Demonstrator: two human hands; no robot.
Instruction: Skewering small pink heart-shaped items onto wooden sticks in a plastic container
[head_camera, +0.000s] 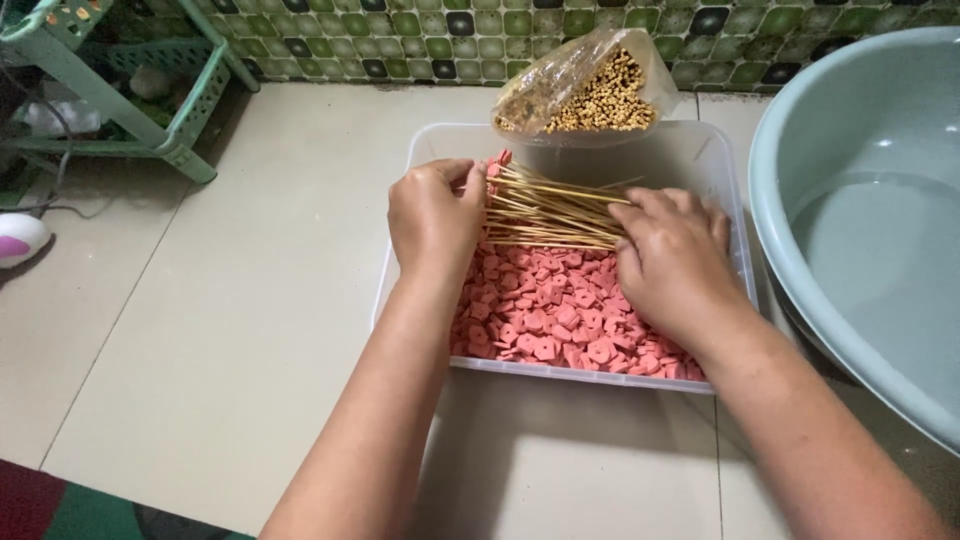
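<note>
Right hand (672, 262) clamped on bamboo skewer bundle (548, 212) at frame centre, left hand (435, 215) pinching pink slice (494, 170) at skewer tips, over clear tub (722, 180) of pink slices

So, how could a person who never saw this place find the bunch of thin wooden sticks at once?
Find the clear plastic tub on the pale tiled floor, left of the big grey-green basin. It is full of small pink slices. The bunch of sticks lies across them between the left hand and right hand: loose and straw-coloured, unlike the bagged sticks behind.
</note>
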